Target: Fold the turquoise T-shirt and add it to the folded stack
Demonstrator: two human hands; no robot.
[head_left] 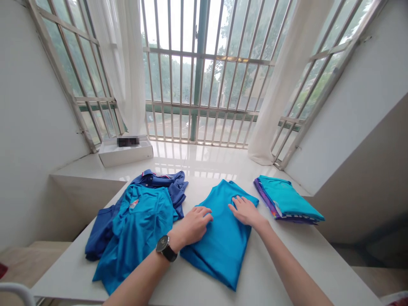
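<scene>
A blue shirt (pixel 223 238), partly folded, lies in the middle of the white table. My left hand (pixel 193 223), with a black watch on its wrist, rests on the shirt's left side, fingers loosely bent and apart. On the upper right part of the same shirt lies my right hand (pixel 245 210), palm down with its fingers spread. Neither hand grips the cloth. Left of my hands, an unfolded blue shirt (pixel 143 216) is spread over a navy polo shirt (pixel 178 187). To the right sits a stack of folded shirts (pixel 291 199), turquoise on top and purple beneath.
The white table (pixel 331 259) reaches up to a window sill (pixel 204 155). A white box (pixel 127 155) stands on the sill at the left. Behind are a barred window and a white curtain (pixel 270 106) on each side.
</scene>
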